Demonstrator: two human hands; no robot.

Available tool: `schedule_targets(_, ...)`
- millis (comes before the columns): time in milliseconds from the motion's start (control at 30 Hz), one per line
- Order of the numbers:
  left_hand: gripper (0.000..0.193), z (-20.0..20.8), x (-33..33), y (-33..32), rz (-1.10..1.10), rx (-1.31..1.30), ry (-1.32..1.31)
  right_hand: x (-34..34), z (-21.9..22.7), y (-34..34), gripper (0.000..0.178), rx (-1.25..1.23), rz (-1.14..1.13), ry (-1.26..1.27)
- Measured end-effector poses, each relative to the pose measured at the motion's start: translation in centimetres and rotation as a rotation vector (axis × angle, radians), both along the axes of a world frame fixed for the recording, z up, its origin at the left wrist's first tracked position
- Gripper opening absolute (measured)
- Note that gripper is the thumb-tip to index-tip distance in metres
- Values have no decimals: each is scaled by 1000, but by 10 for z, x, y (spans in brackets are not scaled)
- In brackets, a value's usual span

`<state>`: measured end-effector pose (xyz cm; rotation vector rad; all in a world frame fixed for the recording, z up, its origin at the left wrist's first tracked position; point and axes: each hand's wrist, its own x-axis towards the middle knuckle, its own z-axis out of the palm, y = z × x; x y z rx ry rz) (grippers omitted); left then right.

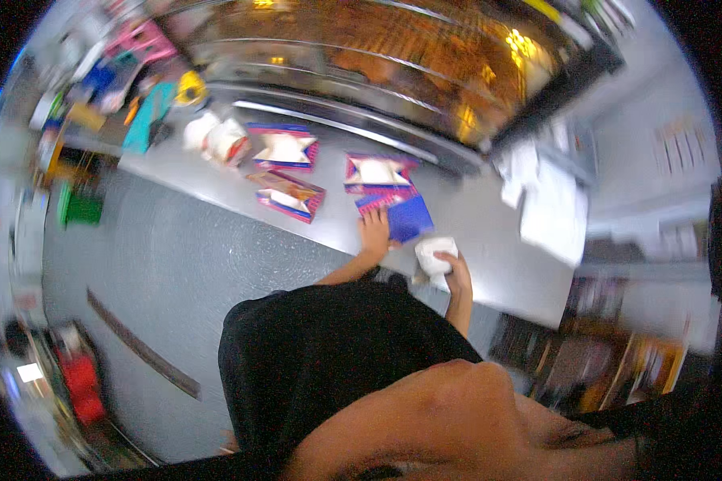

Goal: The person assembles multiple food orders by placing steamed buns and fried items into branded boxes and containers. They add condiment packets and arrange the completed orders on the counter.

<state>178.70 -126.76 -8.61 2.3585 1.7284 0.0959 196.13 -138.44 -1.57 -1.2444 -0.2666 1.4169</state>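
My left hand (375, 230) lies with fingers stretched over the edge of a flat blue-and-pink packet (409, 218) near the front edge of the steel counter (489, 268). To its right, my right hand (457, 272) is wrapped round a white rounded bundle (435, 253), perhaps of paper or cloth; blur hides its exact kind. Just beyond the flat packet sits a blue-and-pink packet with a white middle (379, 171). Two more packets lie to the left, one farther back (285, 149) and one nearer (290, 199).
A lit, glass-fronted cabinet (393, 64) with browned contents runs along the counter's back. White rounded packs (217, 138) stand at the counter's left, white sheets (549, 212) at its right. A green bin (82, 204) is at far left, shelving (594, 353) at lower right.
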Motion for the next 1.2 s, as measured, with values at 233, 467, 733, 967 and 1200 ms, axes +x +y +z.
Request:
schedule_targets(233,68,13,30,-9,-93,-150,-53,32,0,92,47,137,473,-99)
schedule_targets(467,19,21,45,-30,-432,57,-78,49,-4,128,41,-24,628,166)
schedule_targets(733,15,0,27,-59,-528,210,-116,32,-36,89,45,80,655,-78)
schedule_targets(967,32,17,22,-93,-409,385,-50,21,-26,74,45,217,528,-19)
schedule_targets(1200,66,26,7,-135,-301,317,-134,11,-21,62,53,667,557,-958)
